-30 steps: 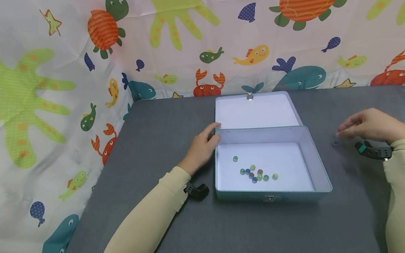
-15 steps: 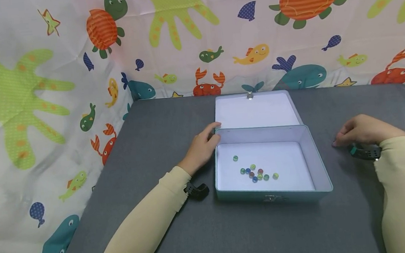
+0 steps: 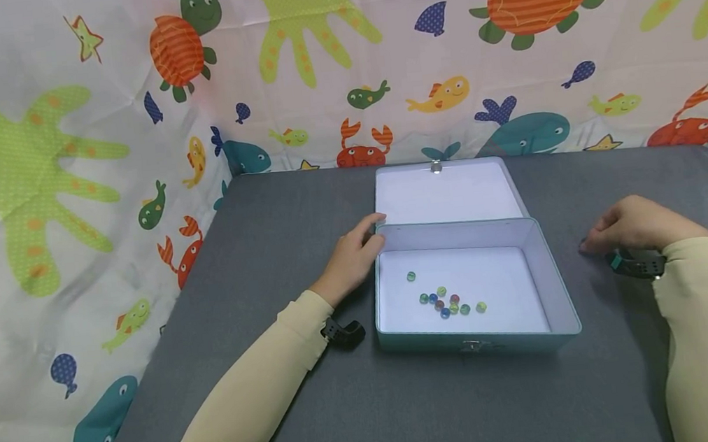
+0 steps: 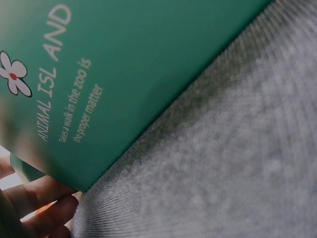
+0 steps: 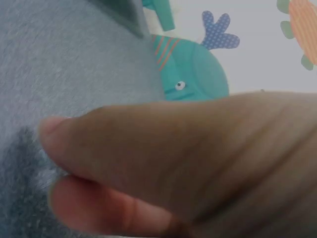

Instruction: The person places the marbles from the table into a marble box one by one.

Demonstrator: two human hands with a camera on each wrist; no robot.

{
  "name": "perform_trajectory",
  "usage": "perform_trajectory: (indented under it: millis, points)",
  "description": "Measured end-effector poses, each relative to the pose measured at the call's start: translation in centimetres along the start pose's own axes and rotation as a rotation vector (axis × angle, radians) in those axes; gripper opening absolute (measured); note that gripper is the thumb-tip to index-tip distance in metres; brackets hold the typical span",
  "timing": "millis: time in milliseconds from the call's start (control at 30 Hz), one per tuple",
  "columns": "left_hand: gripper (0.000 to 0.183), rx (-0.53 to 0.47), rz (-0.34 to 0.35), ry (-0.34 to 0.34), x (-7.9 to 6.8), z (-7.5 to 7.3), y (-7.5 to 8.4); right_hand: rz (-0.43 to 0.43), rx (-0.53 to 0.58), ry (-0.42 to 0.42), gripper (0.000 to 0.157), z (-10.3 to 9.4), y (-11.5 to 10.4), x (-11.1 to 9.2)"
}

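Note:
A green tin box (image 3: 479,345) with a white inside stands on the table, its lid (image 3: 446,192) laid open behind it. My left hand (image 3: 348,262) grips the box's far left corner, thumb and fingers about the edge. In the left wrist view, fingers (image 4: 44,196) curl at a corner of the green printed side wall (image 4: 148,64). Several glass marbles (image 3: 465,309) lie on the box floor. Right of the box, my right hand (image 3: 635,226) is low at the table, pinching a clear marble (image 5: 47,177) between thumb and finger; the fingers mostly hide it.
A grey cloth (image 3: 471,407) covers the table. A white curtain (image 3: 319,112) printed with sea animals hangs behind and at the left. Each wrist wears a dark band, such as the right strap (image 3: 639,265). A metal clasp (image 3: 472,346) sits on the box front.
My right hand has moved slightly left and closed its fingertips over the small marble that showed beside them on the table. The left hand and the box have stayed put.

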State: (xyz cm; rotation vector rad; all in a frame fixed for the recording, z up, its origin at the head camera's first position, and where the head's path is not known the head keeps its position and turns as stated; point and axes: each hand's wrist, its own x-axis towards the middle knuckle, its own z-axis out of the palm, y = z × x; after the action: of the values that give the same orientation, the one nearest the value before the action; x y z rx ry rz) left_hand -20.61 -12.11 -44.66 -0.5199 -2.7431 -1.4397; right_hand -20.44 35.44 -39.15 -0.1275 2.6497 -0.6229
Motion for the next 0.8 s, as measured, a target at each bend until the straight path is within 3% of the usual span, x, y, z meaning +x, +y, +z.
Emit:
perform_trajectory:
  millis: [500,800]
  points:
    - [0.056,0.003,-0.006,-0.011,0.2,0.2,-0.1,-0.013,0.016,0.232,0.051,-0.9,-2.4,-1.1]
    - [0.058,-0.004,-0.008,-0.008,0.2,0.1,-0.2,-0.089,0.051,0.335,0.064,-0.7,-6.0,-1.3]
